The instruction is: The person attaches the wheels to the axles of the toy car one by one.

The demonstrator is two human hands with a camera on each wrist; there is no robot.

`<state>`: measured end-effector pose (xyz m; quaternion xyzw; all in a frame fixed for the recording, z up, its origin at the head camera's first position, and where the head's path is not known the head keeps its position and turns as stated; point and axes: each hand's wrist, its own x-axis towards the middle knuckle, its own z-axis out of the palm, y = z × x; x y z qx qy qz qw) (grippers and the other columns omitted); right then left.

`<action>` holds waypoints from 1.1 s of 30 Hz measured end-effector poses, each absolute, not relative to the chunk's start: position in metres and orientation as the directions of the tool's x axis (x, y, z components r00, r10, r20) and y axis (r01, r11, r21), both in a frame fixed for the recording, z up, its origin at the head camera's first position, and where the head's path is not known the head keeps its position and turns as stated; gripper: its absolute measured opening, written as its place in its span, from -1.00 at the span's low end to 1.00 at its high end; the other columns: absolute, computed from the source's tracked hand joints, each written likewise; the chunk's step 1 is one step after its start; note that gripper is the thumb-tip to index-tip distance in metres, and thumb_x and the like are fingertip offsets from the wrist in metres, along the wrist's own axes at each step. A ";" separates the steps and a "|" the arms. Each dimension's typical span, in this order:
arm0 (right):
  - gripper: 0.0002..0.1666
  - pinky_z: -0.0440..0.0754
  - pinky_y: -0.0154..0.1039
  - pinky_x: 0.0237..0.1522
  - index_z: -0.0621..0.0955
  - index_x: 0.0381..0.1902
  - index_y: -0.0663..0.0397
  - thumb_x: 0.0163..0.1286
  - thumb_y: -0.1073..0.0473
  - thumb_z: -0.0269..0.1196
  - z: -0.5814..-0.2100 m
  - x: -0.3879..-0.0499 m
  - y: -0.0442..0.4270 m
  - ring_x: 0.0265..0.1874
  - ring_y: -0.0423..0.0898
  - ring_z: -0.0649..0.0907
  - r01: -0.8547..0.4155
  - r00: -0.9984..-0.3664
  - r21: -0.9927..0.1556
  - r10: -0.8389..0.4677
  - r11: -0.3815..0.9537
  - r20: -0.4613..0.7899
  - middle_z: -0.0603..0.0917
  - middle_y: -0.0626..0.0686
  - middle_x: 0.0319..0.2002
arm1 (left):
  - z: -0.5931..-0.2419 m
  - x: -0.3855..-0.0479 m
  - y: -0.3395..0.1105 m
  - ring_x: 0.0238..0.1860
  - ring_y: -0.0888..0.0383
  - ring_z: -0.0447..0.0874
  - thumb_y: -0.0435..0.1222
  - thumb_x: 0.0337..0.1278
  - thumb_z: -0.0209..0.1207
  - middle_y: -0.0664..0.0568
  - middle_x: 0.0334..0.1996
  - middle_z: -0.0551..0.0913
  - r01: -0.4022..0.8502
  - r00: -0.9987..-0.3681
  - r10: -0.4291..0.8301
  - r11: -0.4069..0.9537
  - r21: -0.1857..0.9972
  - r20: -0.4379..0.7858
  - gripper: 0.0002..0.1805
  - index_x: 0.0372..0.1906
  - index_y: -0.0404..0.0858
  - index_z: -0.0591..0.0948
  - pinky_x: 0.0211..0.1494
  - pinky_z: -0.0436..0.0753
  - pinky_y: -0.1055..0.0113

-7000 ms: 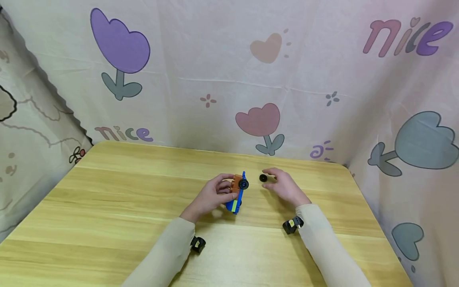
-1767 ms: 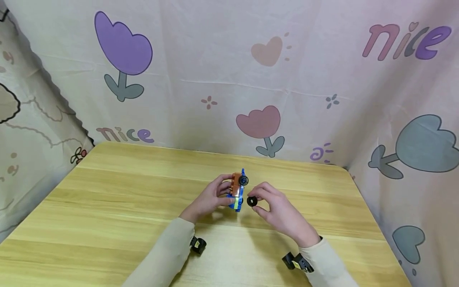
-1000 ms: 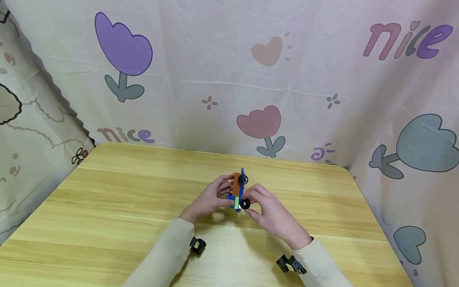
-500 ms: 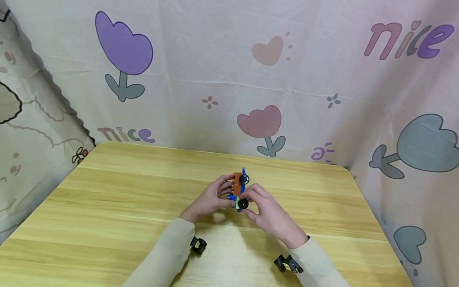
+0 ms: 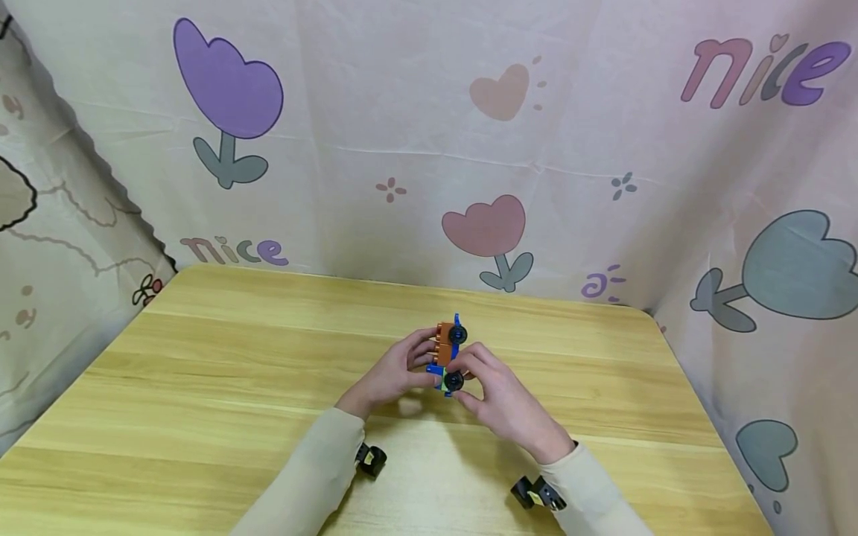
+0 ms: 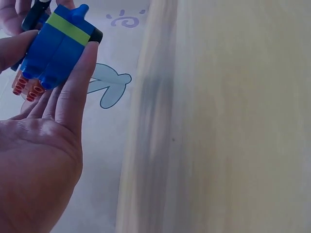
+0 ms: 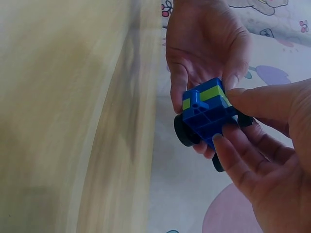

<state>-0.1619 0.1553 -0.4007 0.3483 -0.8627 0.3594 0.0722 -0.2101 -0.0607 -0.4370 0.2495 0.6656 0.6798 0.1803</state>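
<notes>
A toy car built of blue, lime and orange blocks (image 5: 444,353) is held on its side above the table. My left hand (image 5: 394,371) grips it from the left, with thumb and fingers around the blue end (image 6: 54,52) in the left wrist view. With thumb and fingertips, my right hand (image 5: 512,406) pinches a black wheel (image 5: 453,381) against the car's near end. Another wheel (image 5: 458,335) sits at the far end on the same side. Viewed from the right wrist, the blue underside (image 7: 206,124) shows an opposite wheel (image 7: 183,131); the pinched one is partly covered by fingers.
Beneath both hands lies a wood-grain table (image 5: 234,387). A patterned cloth (image 5: 375,97) hangs behind its far edge and along the sides. Small black cameras are strapped at the left cuff (image 5: 371,460) and right cuff (image 5: 538,493).
My right hand has picked the loose wheel up off the table and brought it left against the car's near end. My left hand has kept hold of the car, barely moving.
</notes>
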 end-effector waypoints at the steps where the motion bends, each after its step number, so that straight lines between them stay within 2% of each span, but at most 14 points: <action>1: -0.56 0.62 -0.21 -0.03 0.59 -0.03 0.10 0.14 0.45 0.42 -0.401 -0.162 0.155 -0.09 -0.15 0.61 -0.654 -0.746 -0.571 -0.548 0.496 0.378 0.49 -0.12 -0.05 | -0.437 -0.210 -0.061 0.34 -0.18 0.31 -0.47 0.09 0.28 -0.23 0.37 0.33 0.089 -0.809 0.579 -0.050 0.995 0.101 -0.10 0.51 -0.33 0.09 0.36 0.31 0.04; 6: -0.57 0.62 -0.23 -0.02 0.59 -0.04 0.07 0.14 0.44 0.43 -0.401 -0.162 0.155 -0.08 -0.18 0.61 -0.649 -0.751 -0.569 -0.540 0.504 0.379 0.48 -0.15 -0.06 | -0.435 -0.208 -0.061 0.40 -0.17 0.22 -0.40 0.09 0.31 -0.25 0.43 0.22 0.103 -0.796 0.594 -0.058 0.993 0.117 -0.05 0.52 -0.38 0.03 0.41 0.17 -0.03; 11: -0.57 0.61 -0.20 -0.01 0.59 -0.02 0.06 0.16 0.40 0.43 -0.400 -0.161 0.156 -0.06 -0.18 0.60 -0.645 -0.754 -0.573 -0.544 0.506 0.369 0.48 -0.16 -0.04 | -0.435 -0.208 -0.060 0.39 -0.14 0.24 -0.30 0.16 0.33 -0.24 0.44 0.19 0.094 -0.804 0.587 -0.036 0.995 0.097 -0.04 0.52 -0.39 0.01 0.42 0.18 0.01; 17: -0.65 0.58 -0.20 0.04 0.61 0.02 0.08 0.28 0.37 0.34 -0.401 -0.161 0.158 -0.04 -0.16 0.59 -0.613 -0.766 -0.673 -0.522 0.414 0.376 0.52 -0.14 0.02 | -0.437 -0.209 -0.061 0.37 -0.14 0.26 -0.33 0.15 0.33 -0.24 0.43 0.22 0.092 -0.814 0.572 -0.043 0.995 0.100 -0.06 0.51 -0.38 0.03 0.41 0.20 0.04; 21: -0.75 0.60 -0.17 0.01 0.62 -0.05 0.08 0.36 0.42 0.25 -0.404 -0.162 0.160 -0.09 -0.16 0.61 -0.571 -0.793 -0.735 -0.479 0.367 0.377 0.54 -0.10 -0.03 | -0.438 -0.207 -0.061 0.37 -0.13 0.27 -0.35 0.12 0.35 -0.23 0.42 0.23 0.081 -0.817 0.570 -0.045 0.996 0.092 -0.04 0.52 -0.37 0.04 0.41 0.21 0.04; 26: -0.83 0.63 -0.20 -0.08 0.58 -0.16 0.02 0.35 0.36 0.29 -0.404 -0.163 0.159 -0.20 -0.18 0.62 -0.475 -0.859 -0.770 -0.415 0.427 0.300 0.54 -0.10 -0.16 | -0.437 -0.207 -0.060 0.37 -0.14 0.26 -0.36 0.12 0.34 -0.23 0.43 0.23 0.077 -0.824 0.560 -0.037 0.996 0.084 -0.05 0.52 -0.37 0.04 0.41 0.21 0.04; 29: -0.88 0.63 -0.23 -0.20 0.57 -0.14 0.04 0.39 0.26 0.28 -0.403 -0.164 0.158 -0.27 -0.15 0.63 -0.399 -0.895 -0.786 -0.387 0.472 0.222 0.58 -0.10 -0.23 | -0.436 -0.208 -0.060 0.38 -0.14 0.26 -0.36 0.12 0.34 -0.23 0.43 0.23 0.082 -0.834 0.545 -0.034 0.996 0.087 -0.06 0.52 -0.36 0.05 0.41 0.20 0.05; 33: -0.84 0.63 -0.22 -0.28 0.60 -0.08 0.11 0.47 0.17 0.21 -0.404 -0.167 0.158 -0.29 -0.06 0.66 -0.324 -0.906 -0.818 -0.405 0.475 0.124 0.65 -0.06 -0.26 | -0.435 -0.210 -0.060 0.38 -0.12 0.26 -0.37 0.13 0.34 -0.21 0.42 0.24 0.077 -0.838 0.539 -0.031 0.997 0.081 -0.07 0.51 -0.36 0.06 0.41 0.21 0.08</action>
